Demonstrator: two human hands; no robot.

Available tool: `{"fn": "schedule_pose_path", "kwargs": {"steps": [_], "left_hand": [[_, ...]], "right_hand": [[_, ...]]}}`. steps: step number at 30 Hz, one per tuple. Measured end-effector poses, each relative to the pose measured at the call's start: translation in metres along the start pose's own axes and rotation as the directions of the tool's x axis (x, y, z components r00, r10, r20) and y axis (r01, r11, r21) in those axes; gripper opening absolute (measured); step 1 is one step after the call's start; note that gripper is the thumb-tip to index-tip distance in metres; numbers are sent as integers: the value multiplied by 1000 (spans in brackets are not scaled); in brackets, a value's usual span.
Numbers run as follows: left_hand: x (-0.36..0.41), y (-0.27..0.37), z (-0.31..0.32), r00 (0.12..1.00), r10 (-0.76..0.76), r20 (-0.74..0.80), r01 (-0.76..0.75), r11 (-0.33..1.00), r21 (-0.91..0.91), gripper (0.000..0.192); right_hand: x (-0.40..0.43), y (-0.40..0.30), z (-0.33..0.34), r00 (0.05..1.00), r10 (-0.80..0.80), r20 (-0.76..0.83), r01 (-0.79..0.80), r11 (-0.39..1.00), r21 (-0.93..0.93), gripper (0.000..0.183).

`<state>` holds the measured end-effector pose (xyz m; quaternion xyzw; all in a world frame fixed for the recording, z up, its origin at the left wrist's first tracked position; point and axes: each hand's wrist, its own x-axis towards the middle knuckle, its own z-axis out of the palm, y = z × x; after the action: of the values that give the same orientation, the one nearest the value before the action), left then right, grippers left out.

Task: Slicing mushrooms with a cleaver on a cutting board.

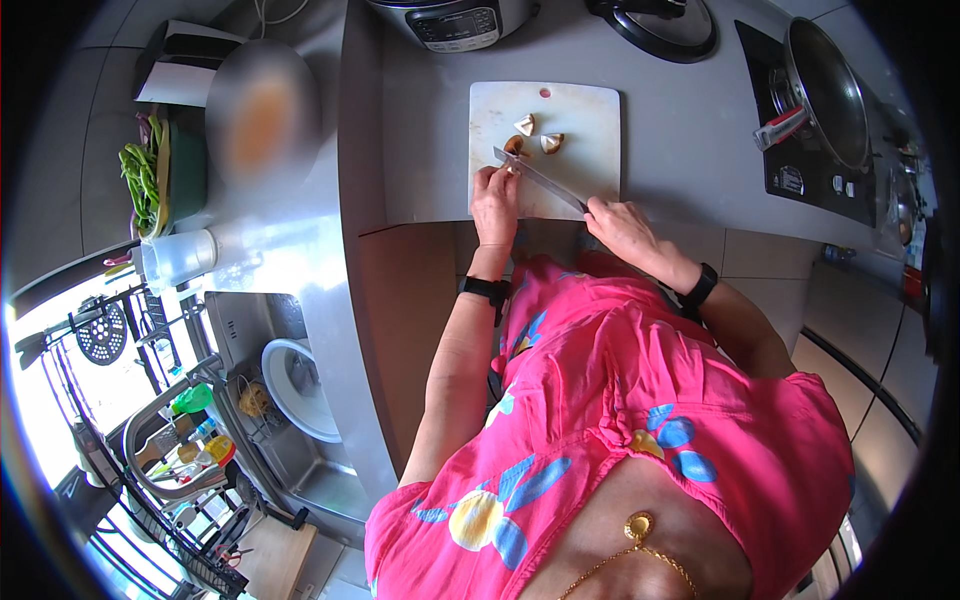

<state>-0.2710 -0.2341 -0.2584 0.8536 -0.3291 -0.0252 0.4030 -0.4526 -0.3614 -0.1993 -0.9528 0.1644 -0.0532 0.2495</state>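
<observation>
My right hand [626, 231] grips a kitchen knife [547, 180] by its handle, the blade slanting up and left over a white cutting board [585, 169]. At the board's left side my left hand [495, 202] pinches a brown-capped mushroom [513, 145] with its fingertips. The blade lies across this mushroom, close to those fingers; how deep it has cut is hidden. Two mushroom wedges with pale cut faces rest farther up the board, one wedge [526, 124] above the knife tip and the other wedge [552, 142] just right of it.
A multicooker [454, 26] and its dark lid [660, 30] stand behind the board. To the right, a frying pan [829, 94] sits on a black cooktop [802, 180]. Leftward are a container of green vegetables [142, 180], a blurred oval area, and a sink [330, 480] holding a white basin [274, 375].
</observation>
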Motion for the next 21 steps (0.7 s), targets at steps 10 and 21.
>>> {"fn": "schedule_pose_path", "kwargs": {"steps": [10,21], "left_hand": [[2,4,-1,1000,-19,13,19,1000,7,14],[10,15,-5,996,-28,88,31,999,-39,37]], "right_hand": [[0,1,-1,1000,12,23,-12,1000,28,16],[-22,11,-31,991,121,-56,-114,987,111,17]]}}
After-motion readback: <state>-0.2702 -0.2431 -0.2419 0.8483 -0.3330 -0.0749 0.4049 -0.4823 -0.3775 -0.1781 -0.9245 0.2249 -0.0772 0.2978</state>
